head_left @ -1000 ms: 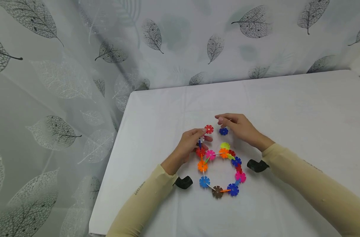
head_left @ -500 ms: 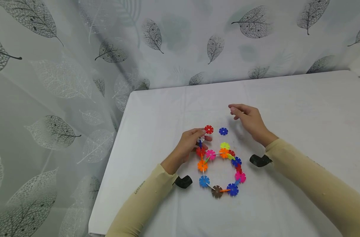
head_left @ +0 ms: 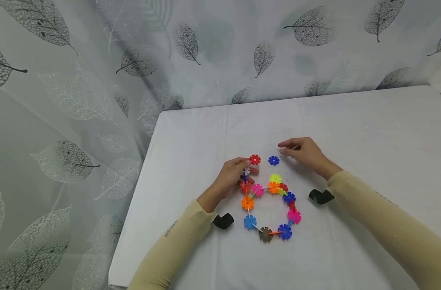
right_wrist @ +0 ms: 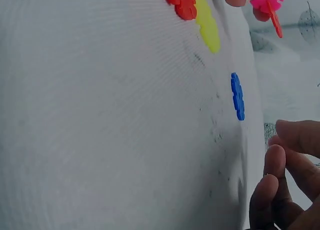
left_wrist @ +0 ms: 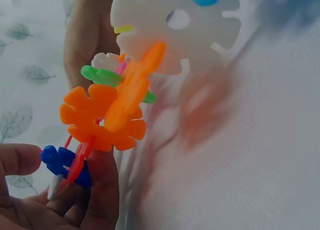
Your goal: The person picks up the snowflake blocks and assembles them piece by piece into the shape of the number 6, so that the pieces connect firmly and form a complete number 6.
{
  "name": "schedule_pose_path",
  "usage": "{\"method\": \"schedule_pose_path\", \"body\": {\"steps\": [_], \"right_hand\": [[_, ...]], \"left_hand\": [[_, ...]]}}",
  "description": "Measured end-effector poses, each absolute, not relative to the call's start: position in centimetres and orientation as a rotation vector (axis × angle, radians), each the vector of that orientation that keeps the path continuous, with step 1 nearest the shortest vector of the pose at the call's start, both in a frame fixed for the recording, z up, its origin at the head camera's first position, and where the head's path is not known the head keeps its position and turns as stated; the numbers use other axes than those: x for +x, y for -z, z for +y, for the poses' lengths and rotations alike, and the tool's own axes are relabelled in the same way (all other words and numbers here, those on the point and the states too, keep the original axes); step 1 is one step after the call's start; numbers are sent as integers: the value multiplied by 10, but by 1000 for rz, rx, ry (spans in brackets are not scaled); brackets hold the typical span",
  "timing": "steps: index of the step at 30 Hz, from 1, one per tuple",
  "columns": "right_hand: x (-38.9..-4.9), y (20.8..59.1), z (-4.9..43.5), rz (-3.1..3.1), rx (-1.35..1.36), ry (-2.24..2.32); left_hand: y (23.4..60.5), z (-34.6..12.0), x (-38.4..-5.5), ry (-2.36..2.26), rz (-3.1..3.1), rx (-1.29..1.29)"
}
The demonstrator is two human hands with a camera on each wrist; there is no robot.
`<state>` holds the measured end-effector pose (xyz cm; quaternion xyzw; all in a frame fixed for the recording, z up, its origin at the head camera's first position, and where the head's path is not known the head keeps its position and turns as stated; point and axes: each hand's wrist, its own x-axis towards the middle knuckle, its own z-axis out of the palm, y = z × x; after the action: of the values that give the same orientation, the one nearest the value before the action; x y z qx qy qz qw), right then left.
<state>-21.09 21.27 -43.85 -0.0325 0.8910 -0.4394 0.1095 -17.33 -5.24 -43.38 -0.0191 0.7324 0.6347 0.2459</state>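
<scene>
A ring of slotted plastic flower discs joined edge to edge lies on the white cloth, with a brown disc (head_left: pixel 265 234) at its near side and a pink disc (head_left: pixel 294 216) at its right. From its upper left a short chain rises, ending in a red disc (head_left: pixel 254 160). My left hand (head_left: pixel 229 177) grips this chain between thumb and fingers; in the left wrist view an orange disc (left_wrist: pixel 80 117) stands above the fingers. Alone on the cloth lies a loose blue disc (head_left: pixel 273 160). My right hand (head_left: pixel 304 153) hovers to its right, fingers loosely bent, holding nothing.
The table (head_left: pixel 369 141) is covered in white cloth, its left edge running down past my left forearm. A leaf-printed curtain (head_left: pixel 213 48) hangs behind and to the left. Black wrist mounts (head_left: pixel 321 196) stick out beneath both sleeves.
My right hand has drawn away from the blue disc to the upper right, then come partway back down beside it. The left hand barely moves; the red disc dips slightly.
</scene>
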Motion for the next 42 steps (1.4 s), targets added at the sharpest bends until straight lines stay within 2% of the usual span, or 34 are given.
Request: {"method": "schedule_pose_path", "body": {"steps": [8, 13, 24, 42], "right_hand": [[-212, 440, 206, 2659, -281, 1085], [-211, 440, 205, 2672, -295, 1049], [-209, 441, 202, 2702, -334, 1004], [-206, 440, 200, 2638, -368, 1093]], "left_hand": [[435, -49, -175, -1656, 2096, -20], [434, -48, -174, -1603, 2176, 30], [428, -50, -173, -1158, 2654, 189], [434, -55, -180, -1123, 2658, 154]]}}
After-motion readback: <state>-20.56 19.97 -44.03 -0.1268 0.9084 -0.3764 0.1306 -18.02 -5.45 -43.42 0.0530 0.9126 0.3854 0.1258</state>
